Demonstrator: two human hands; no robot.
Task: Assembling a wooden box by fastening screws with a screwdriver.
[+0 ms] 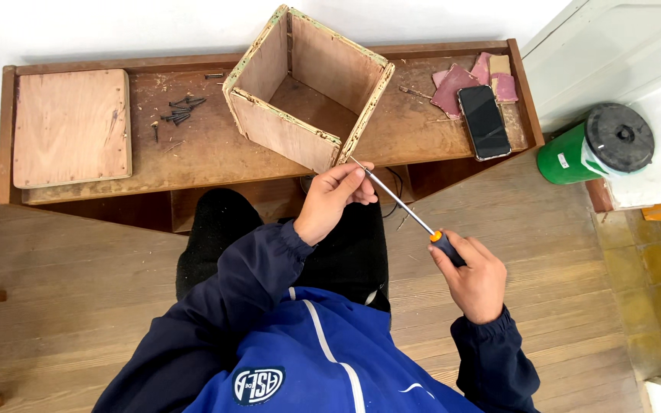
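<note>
Right hand (476, 279) gripped screwdriver (407, 210) handle; left hand (330, 197) pinched its shaft, tip at plywood box (300, 92) corner.

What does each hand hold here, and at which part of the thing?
The right hand grips the screwdriver by its handle. The left hand pinches the metal shaft near its tip, beside the corner of the plywood box.
</note>
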